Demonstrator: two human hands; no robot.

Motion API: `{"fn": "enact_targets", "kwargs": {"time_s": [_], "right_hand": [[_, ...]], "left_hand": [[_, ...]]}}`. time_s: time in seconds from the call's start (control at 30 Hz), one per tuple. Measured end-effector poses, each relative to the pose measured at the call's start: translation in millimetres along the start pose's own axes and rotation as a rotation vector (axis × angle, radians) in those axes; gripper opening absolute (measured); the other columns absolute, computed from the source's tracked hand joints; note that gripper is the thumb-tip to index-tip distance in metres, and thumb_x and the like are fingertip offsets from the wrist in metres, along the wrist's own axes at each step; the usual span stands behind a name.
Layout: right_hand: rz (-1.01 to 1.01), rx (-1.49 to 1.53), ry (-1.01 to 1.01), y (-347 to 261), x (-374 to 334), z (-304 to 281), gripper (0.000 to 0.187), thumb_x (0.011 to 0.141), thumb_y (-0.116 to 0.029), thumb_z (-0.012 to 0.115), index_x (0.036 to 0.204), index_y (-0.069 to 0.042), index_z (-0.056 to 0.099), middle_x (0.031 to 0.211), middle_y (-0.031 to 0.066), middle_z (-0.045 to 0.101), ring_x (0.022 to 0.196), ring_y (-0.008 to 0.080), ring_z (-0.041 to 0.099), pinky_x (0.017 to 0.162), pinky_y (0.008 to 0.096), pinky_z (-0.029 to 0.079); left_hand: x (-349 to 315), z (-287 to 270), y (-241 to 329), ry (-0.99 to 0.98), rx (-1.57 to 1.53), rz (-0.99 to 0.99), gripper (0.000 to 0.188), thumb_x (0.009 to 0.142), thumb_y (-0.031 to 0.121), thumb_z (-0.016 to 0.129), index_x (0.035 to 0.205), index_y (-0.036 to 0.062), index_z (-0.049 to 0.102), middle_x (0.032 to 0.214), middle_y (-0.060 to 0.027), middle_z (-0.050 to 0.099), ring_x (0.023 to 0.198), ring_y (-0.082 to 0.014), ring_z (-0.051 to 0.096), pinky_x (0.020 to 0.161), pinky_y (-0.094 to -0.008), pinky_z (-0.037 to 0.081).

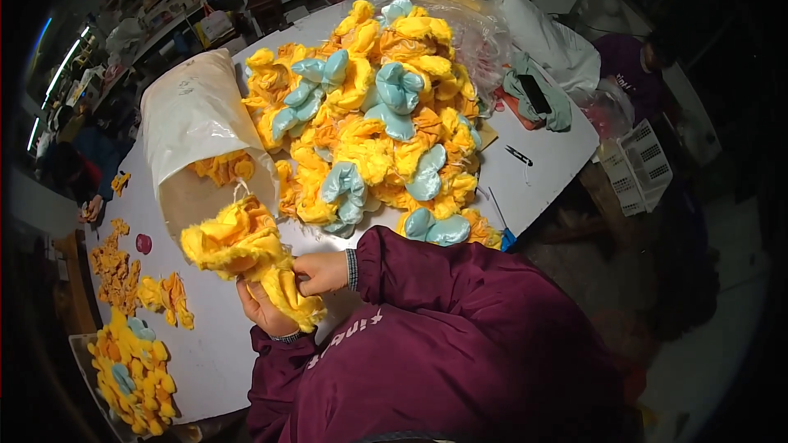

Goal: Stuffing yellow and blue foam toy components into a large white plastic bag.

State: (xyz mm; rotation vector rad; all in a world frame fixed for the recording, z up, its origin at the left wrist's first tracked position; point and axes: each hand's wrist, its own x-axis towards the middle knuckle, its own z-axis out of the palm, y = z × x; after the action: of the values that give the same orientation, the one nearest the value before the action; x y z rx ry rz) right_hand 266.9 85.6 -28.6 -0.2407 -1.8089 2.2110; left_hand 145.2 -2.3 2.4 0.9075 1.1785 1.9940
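Note:
A yellow fuzzy plush piece (238, 238), crumpled and partly inside out, is held above the table close to my body. My left hand (261, 308) grips it from below, fingers partly hidden behind the fabric. My right hand (323, 272) is closed on its near end, the fingertips tucked into the plush. Beyond my hands rises a large pile of yellow plush pieces (369, 148) with shiny light blue parts (399, 86). Left of the pile lies a white sack (197, 107), its mouth toward me, with orange-yellow pieces (226, 167) inside.
Loose orange-yellow pieces (115, 267) and a pink round item (144, 244) lie at left. A container (82, 353) of yellow plush stands lower left. Thread snips (519, 155), a phone (534, 94) on cloth and a blue-handled tool (507, 238) lie right. Other people sit left and right.

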Motion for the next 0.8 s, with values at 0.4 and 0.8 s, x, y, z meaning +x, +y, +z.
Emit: {"fn": "enact_targets", "kwargs": {"time_s": [0.4,0.8], "right_hand": [[-0.156,0.581,0.676,-18,19,-11,0.027,0.079,-0.007,0.057,0.103,0.005,0.058,0.092,0.0098,0.063,0.072,0.0126,0.055,0.065,0.0193,0.046],[-0.044,0.372,0.594,1,19,40,0.038,0.083,-0.01,0.057,0.116,0.008,0.056,0.111,0.0144,0.062,0.096,0.0181,0.06,0.083,0.0229,0.047]], "left_hand": [[19,-2,1,-0.084,0.443,0.165,0.032,0.098,0.02,0.047,0.124,0.0027,0.046,0.121,-0.0136,0.05,0.098,-0.0203,0.054,0.086,-0.0263,0.044],[17,-34,2,0.019,0.646,0.256,0.023,0.091,0.015,0.059,0.108,0.0006,0.057,0.095,-0.0095,0.061,0.071,-0.0162,0.055,0.066,-0.0239,0.044]]}}
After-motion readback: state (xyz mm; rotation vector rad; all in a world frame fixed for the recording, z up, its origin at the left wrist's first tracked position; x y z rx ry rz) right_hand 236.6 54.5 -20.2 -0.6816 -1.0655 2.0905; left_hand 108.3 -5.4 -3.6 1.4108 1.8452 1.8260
